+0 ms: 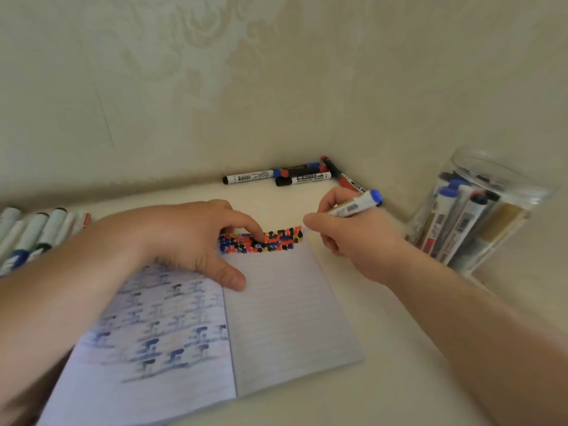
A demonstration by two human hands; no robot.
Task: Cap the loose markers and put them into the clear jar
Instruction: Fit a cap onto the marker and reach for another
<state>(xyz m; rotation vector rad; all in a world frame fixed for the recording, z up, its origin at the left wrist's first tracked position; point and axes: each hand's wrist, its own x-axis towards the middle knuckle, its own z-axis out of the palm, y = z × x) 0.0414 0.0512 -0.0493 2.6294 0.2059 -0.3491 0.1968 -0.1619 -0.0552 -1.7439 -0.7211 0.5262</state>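
Right hand (344, 238) gripping blue marker (353, 207), left hand (196, 238) flat on notebook (292, 309), clear jar (473, 213) far right

Two bare forearms, left grip (196, 238), right grip (347, 241), apparently no sleeves, rings or watch

I take this for a room in a home. Cream wallpaper (215, 72) with a raised floral pattern covers both walls meeting in a corner, right behind a pale table (399, 379). On it lie a lined notebook (292, 318) dotted with ink, loose markers (278, 176), and a jar (479, 210) of more.
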